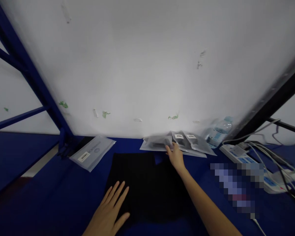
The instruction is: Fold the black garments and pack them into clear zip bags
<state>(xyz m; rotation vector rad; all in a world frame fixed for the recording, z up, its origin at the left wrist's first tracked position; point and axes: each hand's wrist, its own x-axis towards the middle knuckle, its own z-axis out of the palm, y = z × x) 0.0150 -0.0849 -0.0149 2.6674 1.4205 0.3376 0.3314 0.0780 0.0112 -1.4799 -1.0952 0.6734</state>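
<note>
Blue frame (36,82): far left, slanted upright plus crossbars, stands by the blue tabletop (51,193).
Left pouch (95,149): translucent, lies flat, long axis near-left to far-right. Barcode label on near-left part, grey print beyond it. Contents: can't tell. Dark item (82,143) just beside its far-left edge.
Left hand (108,211): palm down, fingers extended and slightly spread, pointing far; thumb out to the right. Lies over left near part of black cloth, nothing gripped.
Black cloth (142,190): center of tabletop, near side of the pouches, laid flat. Two lobes point far, notch between them right of center. Long axis: can't call it, near edge fades into dark.
Pouch group (153,142): far side, against the wall (147,65), overlapping, row runs left-right. Two barcode-labelled ones slant far-left to near-right. Dark contents show through the film; what they are, can't tell.
Right hand (176,158): reaches far across the right lobe, fingers bent, thumb apart to the left, at the group's near edge. Grip on film: can't tell.
Bottle (218,132): clear, pale blue cap, leans right, just beside the group. Fill: can't tell.
Power strip (245,160): right side, runs far-left to near-right, cables over it.
Pixelated patch: left of strip, object unreadable.
</note>
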